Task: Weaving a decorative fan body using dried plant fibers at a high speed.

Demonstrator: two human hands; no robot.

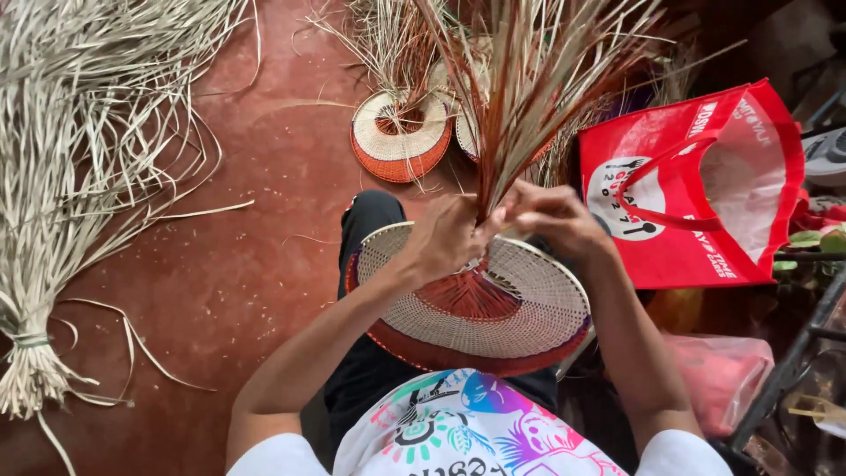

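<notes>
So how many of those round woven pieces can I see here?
3. One woven disc rests on the person's lap under both hands. A finished one lies on the red floor ahead. Another sits beside it, mostly hidden behind the loose strands; more may be hidden.

A white short-sleeved shirt point(467, 432) with a bright multicoloured print, and what look like black trousers point(370, 225).

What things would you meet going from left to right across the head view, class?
Tied bundle of pale straw → small round woven piece on the floor → left hand → right hand → red bag.
</notes>
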